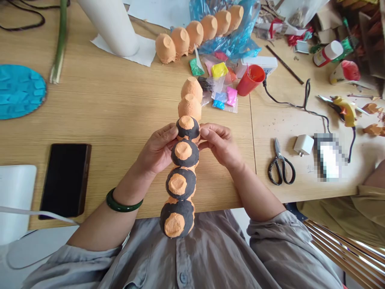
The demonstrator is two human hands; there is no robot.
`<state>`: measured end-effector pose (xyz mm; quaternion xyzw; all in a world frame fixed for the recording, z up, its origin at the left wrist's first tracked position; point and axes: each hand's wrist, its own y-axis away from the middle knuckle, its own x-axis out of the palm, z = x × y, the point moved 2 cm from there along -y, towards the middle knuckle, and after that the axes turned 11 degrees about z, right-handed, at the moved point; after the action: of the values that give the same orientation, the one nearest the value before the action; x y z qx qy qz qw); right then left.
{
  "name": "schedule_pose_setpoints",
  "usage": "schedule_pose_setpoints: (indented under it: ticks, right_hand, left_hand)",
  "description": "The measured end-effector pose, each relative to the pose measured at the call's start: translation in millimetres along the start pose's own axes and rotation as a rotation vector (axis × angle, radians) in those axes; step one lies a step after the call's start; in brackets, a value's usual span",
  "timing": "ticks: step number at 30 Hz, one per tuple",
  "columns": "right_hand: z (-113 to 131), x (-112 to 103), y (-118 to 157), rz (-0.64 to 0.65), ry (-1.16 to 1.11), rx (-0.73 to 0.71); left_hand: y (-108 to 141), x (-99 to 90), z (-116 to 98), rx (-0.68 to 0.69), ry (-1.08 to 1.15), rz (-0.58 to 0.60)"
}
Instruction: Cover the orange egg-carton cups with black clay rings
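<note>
Between my hands is a long strip of egg carton cups (184,152), covered in orange clay. Black clay rings the nearer cups around their orange tops; the two farthest cups are plain orange. My left hand (161,146) grips the strip's left side at the third cup from the far end, thumb on the black band. On the opposite side, my right hand (221,144) pinches the same cup between thumb and fingers. The near end of the strip hangs over the table edge, above my shirt. A second strip of orange cups (195,34) lies at the back.
Small packets of coloured clay (219,70) lie beyond the strip, beside a red cup (251,80) and a power strip (258,64). Scissors (281,162) and a yellow glue gun (344,110) are on the right. A phone (65,178) and blue oval piece (21,92) lie left.
</note>
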<state>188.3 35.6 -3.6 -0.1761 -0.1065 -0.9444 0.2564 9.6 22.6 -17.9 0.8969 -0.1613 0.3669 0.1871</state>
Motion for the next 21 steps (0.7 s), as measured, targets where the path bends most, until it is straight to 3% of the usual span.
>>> schedule_pose_setpoints:
  ticks: [4,9,15,21]
  right_hand:
    - [10,-8,3,-0.013,0.231,-0.067]
    - [13,-11,4,-0.083,0.404,-0.114]
    - [10,-7,4,-0.051,0.454,-0.091]
    - [-3,-5,1,-0.087,0.363,-0.062]
  left_hand:
    - [0,0.1,-6,0.014,-0.046,0.062]
    - [2,5.3,-9,0.070,-0.138,0.025]
    - [10,17.9,-11,-0.039,-0.240,-0.052]
    - [6,16.6,-5,0.063,-0.251,-0.113]
